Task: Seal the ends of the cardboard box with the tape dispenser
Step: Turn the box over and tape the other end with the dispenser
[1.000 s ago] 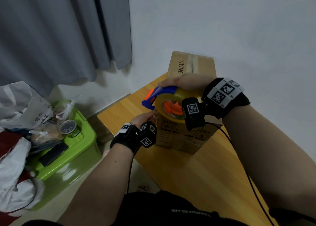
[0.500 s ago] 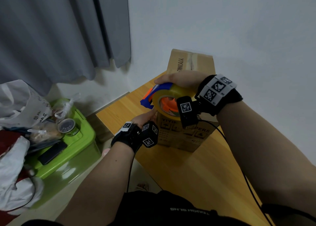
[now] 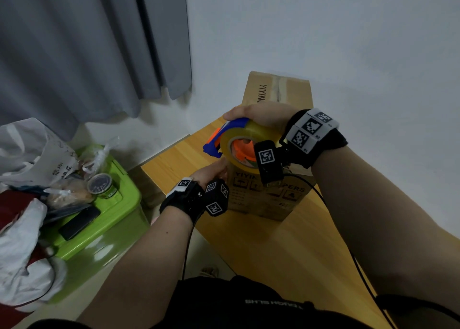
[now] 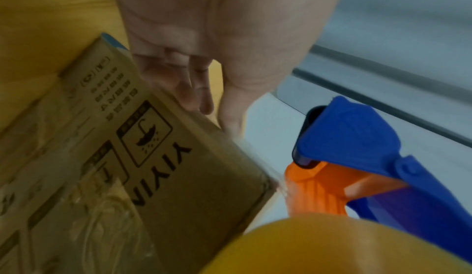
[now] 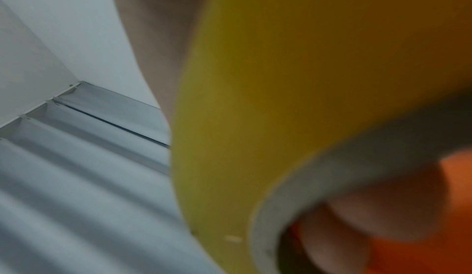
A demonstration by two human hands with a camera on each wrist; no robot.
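White wall and a grey curtain (image 3: 94, 44) back a wooden table (image 3: 273, 249) set in the room's corner. On this table stands the cardboard box (image 3: 278, 89), upright on one end, printed with handling symbols and the letters "YIYIN"; a strip of clear tape runs along the seam of its top face. The tape dispenser (image 3: 231, 141), with blue frame, orange hub and yellowish tape roll (image 3: 258, 131), is held at the box's near upper edge. The right hand (image 3: 258, 113) grips the dispenser from above, its fingers curled over the roll; the right wrist view shows a fingertip tucked inside the roll's core. The left hand (image 3: 211, 171) rests against the box's left side just below the dispenser, fingers straight along the cardboard in the left wrist view. Both wrists carry black straps with square coded markers. Left of the table sits a green plastic bin (image 3: 109, 209); on its lid lie a dark phone (image 3: 79, 221), a small round tin (image 3: 100, 185) and white plastic bags (image 3: 32, 154).
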